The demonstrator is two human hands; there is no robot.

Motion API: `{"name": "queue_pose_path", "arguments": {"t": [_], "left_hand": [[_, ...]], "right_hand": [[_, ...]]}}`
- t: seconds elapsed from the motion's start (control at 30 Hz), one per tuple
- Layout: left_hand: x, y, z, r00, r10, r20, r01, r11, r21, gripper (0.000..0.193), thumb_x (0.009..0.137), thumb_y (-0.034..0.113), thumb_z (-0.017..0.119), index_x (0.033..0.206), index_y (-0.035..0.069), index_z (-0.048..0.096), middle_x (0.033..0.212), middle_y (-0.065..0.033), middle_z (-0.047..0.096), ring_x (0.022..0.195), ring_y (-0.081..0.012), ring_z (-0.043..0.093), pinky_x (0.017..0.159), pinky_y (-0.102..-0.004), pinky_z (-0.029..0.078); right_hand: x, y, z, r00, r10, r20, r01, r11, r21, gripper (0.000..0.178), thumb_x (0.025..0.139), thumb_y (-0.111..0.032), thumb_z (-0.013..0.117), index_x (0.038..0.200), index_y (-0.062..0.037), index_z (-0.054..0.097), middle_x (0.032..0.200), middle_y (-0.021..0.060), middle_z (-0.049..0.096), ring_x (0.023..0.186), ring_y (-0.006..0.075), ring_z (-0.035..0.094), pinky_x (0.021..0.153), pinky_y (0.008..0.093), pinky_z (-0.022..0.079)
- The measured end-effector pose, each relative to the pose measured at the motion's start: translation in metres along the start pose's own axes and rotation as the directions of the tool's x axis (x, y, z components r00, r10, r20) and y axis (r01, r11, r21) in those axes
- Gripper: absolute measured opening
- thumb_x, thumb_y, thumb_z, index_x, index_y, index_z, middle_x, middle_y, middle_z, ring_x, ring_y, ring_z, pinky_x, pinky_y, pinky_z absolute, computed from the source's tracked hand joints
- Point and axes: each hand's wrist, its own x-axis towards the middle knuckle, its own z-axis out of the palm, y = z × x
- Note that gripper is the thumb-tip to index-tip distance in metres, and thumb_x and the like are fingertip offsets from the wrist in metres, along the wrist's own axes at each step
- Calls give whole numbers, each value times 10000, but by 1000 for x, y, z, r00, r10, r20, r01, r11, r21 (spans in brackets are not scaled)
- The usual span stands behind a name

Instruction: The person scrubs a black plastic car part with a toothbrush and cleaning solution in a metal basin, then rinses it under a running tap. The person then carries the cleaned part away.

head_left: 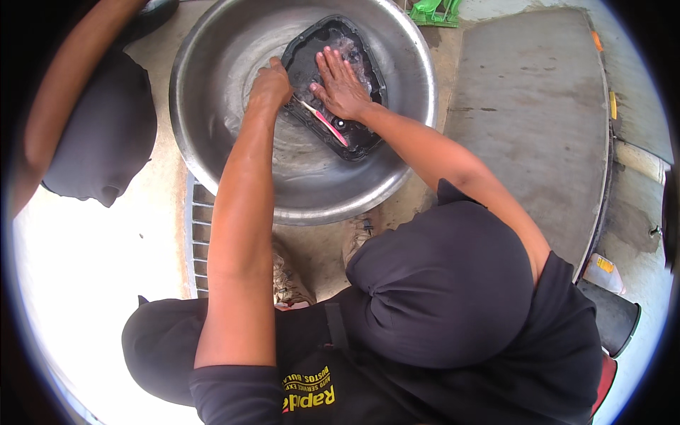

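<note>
A black oil pan [304, 67] with a rimmed edge lies tilted inside a wide metal basin [205, 127]. My left hand [270, 86] is closed at the pan's left edge, its fingertips partly hidden. Flat on the pan's wet inner face rests my right hand [342, 88], fingers stretched and slightly apart. A pink and white toothbrush [327, 125] lies slantwise along the pan's lower left side, its thin end close to my left hand.
Another person's arm [74, 71] and dark-clothed knee [106, 127] are at the left. A metal floor grate [200, 241] runs below the basin. A green plastic object [435, 12] is at the top, a grey panel [524, 127] at right, with a bottle [603, 274] and black bucket [616, 319] lower down.
</note>
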Motion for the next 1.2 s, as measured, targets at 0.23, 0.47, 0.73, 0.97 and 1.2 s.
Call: {"name": "queue_pose_path", "arguments": {"t": [0.23, 0.47, 0.73, 0.97, 1.2], "left_hand": [[3, -7, 10, 998, -21, -54, 20, 1000, -17, 442, 977, 59, 517, 1406, -3, 426, 1370, -371, 523, 1228, -505, 605, 1025, -521, 532], [5, -3, 16, 994, -25, -108, 23, 999, -22, 344, 1040, 118, 404, 1357, -6, 453, 1339, -357, 542, 1204, -510, 616, 1003, -536, 543], [1, -17, 23, 985, -1, -175, -4, 1000, -25, 314, 1065, 170, 363, 1307, 1, 470, 1294, -342, 556, 1144, -518, 644, 943, -529, 571], [-7, -9, 29, 944, 119, -307, -98, 992, 82, 315, 1074, 218, 376, 1290, 19, 490, 1202, -296, 593, 1059, -467, 669, 876, -517, 582], [-16, -10, 32, 910, 195, -365, -96, 957, 273, 383, 1056, 213, 407, 1358, -8, 490, 1320, -201, 576, 1291, -376, 547, 1028, -488, 508]], "right_hand": [[-45, -20, 6, 930, 360, 77, -365, 929, 65, 826, 1079, -453, 380, 1632, 40, 12, 1711, 258, -51, 1586, 433, -54, 1271, 560, 35], [-51, -37, 2, 852, 486, 195, -506, 860, 69, 855, 1062, -415, 425, 1611, 91, 7, 1681, 316, -130, 1564, 488, -108, 1262, 590, 5], [-60, -45, -15, 944, -10, 330, 9, 1000, 4, 652, 1108, -329, 362, 1648, -39, 141, 1732, 179, 46, 1595, 385, 56, 1272, 552, 154], [-44, -6, -28, 965, -65, 252, 60, 998, 28, 614, 1115, -282, 388, 1669, -181, 144, 1741, 96, 94, 1596, 349, 96, 1283, 516, 176], [-70, -17, -59, 761, -320, 564, 327, 940, 92, 655, 1102, -339, 428, 1670, -190, 137, 1743, 48, 102, 1602, 295, 87, 1292, 511, 157]]}}
